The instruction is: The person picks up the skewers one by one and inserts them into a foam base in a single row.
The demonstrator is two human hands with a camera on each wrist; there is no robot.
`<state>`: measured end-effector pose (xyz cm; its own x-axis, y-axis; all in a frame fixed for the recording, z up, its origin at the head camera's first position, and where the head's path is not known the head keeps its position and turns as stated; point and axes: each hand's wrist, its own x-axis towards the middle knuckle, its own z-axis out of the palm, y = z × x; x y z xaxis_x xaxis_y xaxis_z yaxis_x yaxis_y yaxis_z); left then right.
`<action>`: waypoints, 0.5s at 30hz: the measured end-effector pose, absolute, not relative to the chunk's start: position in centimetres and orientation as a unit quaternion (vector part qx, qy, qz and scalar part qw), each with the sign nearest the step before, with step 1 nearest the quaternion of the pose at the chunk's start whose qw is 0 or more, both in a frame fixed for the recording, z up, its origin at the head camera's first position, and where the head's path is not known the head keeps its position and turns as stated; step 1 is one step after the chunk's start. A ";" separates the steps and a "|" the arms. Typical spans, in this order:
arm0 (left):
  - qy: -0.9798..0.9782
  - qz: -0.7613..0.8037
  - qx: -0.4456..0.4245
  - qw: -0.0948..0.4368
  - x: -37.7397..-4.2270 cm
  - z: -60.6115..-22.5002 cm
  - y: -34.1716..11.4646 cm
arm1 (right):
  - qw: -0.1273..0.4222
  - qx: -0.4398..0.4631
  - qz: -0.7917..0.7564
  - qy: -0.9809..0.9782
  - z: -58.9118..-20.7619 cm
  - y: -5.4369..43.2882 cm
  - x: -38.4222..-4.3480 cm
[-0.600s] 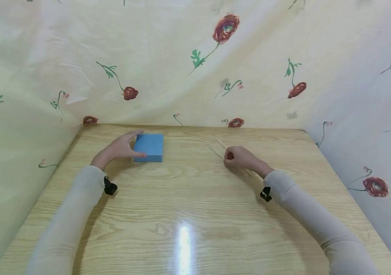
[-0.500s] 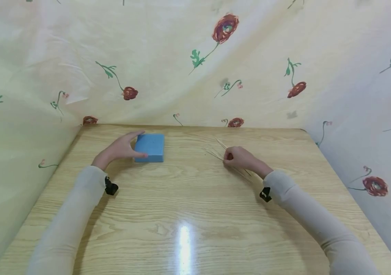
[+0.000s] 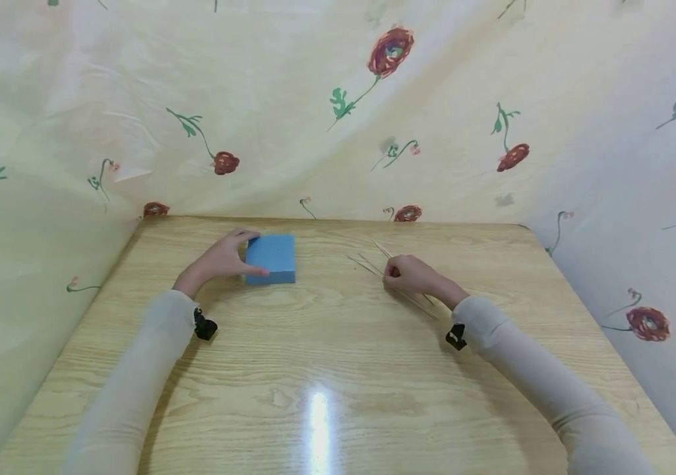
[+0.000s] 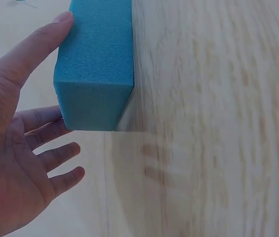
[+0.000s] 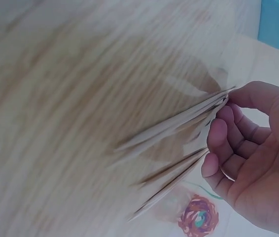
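Observation:
A square blue foam block [image 3: 271, 253] lies on the wooden table, spanned by my left hand [image 3: 221, 258]. The thumb is along its near side and the index finger at its far side. Two lower fingers spread free of the block [image 4: 96, 54] in the left wrist view. Farther right, my right hand [image 3: 411, 274] pinches thin wooden skewers [image 5: 171, 123] between thumb and fingertips, close over the table. Several pointed ends fan out from the hand in the right wrist view; the skewers' middles are hidden by the fingers.
The light wood-grain table [image 3: 243, 382] ends at the back against a cream sheet [image 3: 290, 132] printed with red flowers. The same sheet closes in the left and right sides. A strip of glare [image 3: 318, 429] shows at the front middle.
My left hand and the blue foam block have slid a little to the right. The skewers' far ends have spread apart, and the right hand has shifted slightly left.

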<state>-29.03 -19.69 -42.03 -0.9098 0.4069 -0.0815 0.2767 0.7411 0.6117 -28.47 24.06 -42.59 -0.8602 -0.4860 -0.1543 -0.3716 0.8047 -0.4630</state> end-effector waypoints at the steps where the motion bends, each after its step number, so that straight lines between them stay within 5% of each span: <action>1: 0.927 0.309 0.183 0.107 -29.0 -42.1 -19.6 | 0.134 -0.228 -0.214 0.940 -42.6 24.0 -28.4; 15: 0.917 0.311 0.223 0.116 -29.2 -42.1 -19.4 | 0.127 -0.229 -0.223 0.939 -42.3 23.7 -28.6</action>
